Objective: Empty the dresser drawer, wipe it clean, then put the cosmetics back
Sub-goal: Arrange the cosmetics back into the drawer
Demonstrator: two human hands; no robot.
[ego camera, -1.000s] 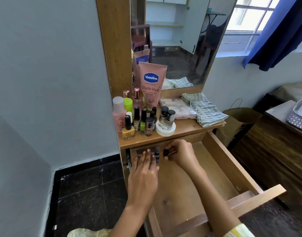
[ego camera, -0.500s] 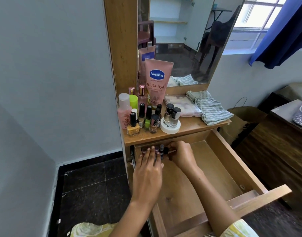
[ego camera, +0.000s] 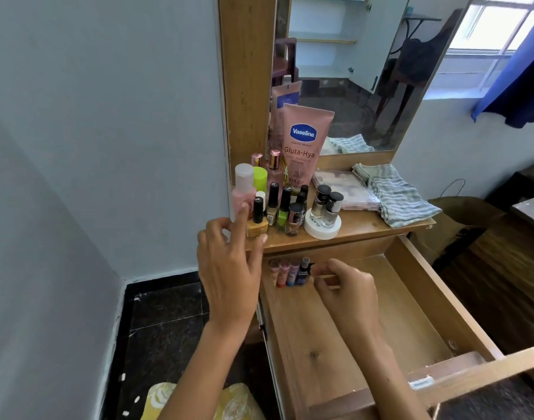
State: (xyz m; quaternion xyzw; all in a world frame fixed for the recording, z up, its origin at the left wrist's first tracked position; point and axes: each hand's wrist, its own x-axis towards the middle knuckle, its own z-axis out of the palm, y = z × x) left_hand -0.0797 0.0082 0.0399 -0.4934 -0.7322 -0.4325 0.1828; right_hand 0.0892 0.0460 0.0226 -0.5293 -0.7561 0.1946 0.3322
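Observation:
The wooden drawer (ego camera: 426,301) is pulled out under the dresser top (ego camera: 365,228). At its back left corner a few small bottles (ego camera: 288,272) stand in a row. My right hand (ego camera: 344,292) is inside the drawer just right of that row, fingertips pinched on a small dark bottle (ego camera: 311,266) that is mostly hidden. My left hand (ego camera: 229,265) is raised at the dresser top's left front edge, fingers spread on either side of a yellow nail polish bottle (ego camera: 256,227) without closing on it. Behind stand more nail polishes (ego camera: 285,207), a pink bottle (ego camera: 243,189) and a Vaseline tube (ego camera: 303,147).
A white jar (ego camera: 321,228) carries two silver polish bottles. A flat palette (ego camera: 344,189) and a folded striped cloth (ego camera: 396,195) lie on the right of the top, below the mirror (ego camera: 350,71). Wall stands left, dark furniture (ego camera: 502,268) right.
My left hand has risen out of the drawer's back corner to the dresser top by the yellow bottle. My right hand stays beside the row in the drawer.

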